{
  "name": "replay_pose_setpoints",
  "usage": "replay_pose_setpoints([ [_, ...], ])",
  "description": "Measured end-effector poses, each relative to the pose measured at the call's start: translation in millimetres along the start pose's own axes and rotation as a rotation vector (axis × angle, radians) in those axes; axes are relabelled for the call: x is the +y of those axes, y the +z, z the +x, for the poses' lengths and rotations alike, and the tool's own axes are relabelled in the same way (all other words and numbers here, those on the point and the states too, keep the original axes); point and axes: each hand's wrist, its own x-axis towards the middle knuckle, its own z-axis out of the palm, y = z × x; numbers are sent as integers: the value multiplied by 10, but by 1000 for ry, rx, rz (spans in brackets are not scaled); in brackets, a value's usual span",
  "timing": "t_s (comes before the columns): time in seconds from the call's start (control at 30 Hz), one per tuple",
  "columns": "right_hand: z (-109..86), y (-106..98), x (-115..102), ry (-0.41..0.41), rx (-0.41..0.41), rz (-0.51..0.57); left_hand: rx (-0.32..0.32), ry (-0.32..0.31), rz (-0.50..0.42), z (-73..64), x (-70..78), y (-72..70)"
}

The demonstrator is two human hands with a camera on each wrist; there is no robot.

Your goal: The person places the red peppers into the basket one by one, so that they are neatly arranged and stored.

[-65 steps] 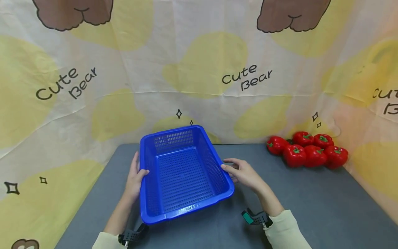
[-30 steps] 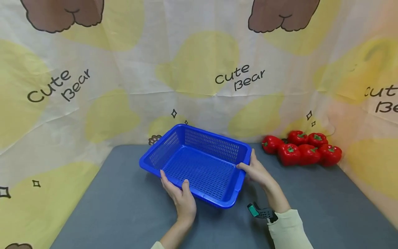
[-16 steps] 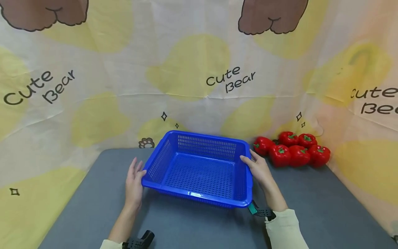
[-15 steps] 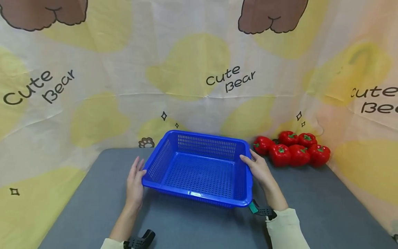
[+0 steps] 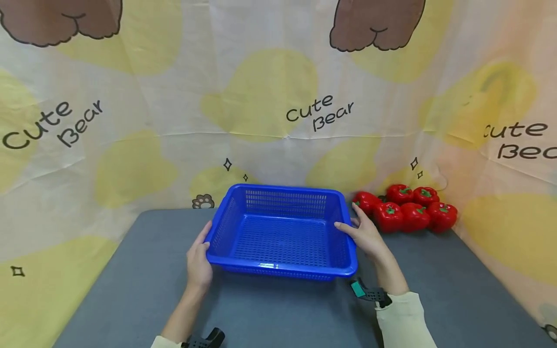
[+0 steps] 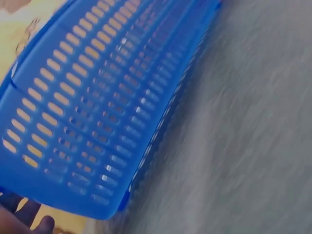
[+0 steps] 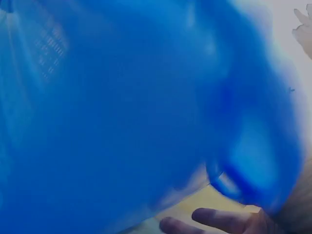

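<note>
A blue plastic basket (image 5: 283, 237) with slotted walls lies across the middle of the head view, its open top tilted towards me. My left hand (image 5: 199, 266) holds its left short side, thumb on the rim and fingers along the outside. At the opposite end my right hand (image 5: 366, 237) grips the rim, thumb over the edge and the other fingers outside. The basket's slotted wall (image 6: 92, 97) fills much of the left wrist view, close over the grey surface. In the right wrist view, blurred blue plastic (image 7: 122, 122) hides most of the scene, with fingertips (image 7: 219, 220) below.
Several red bell peppers (image 5: 415, 216) with green stems sit bunched at the back right of the grey table (image 5: 270, 319), just beyond my right hand. A printed cloth (image 5: 261, 106) hangs behind the table and along its sides.
The basket has been turned from lengthwise to crosswise. My left hand went from its left edge to the near edge, then back to the left end; the basket now sits more level.
</note>
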Motion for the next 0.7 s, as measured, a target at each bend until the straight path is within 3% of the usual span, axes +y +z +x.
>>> replay_pose_setpoints([
  [0.13,-58,-112,-21,-23,-28,-97,-6,12,58,-75,38,190],
  [0.2,-82,-149,-15,-29,-52,-134,-40,-4,65,-79,66,236],
  [0.3,-96,-183,4,-33,-64,-144,-140,-64,93,-15,127,224],
  [0.43,-87,-192,31,-30,-62,-93,-331,-184,141,169,192,144],
  [0.53,-77,-172,54,-24,-69,-38,-410,-254,87,326,184,101],
  [0.7,-67,-159,79,-45,-88,27,-441,-287,-51,477,140,100],
])
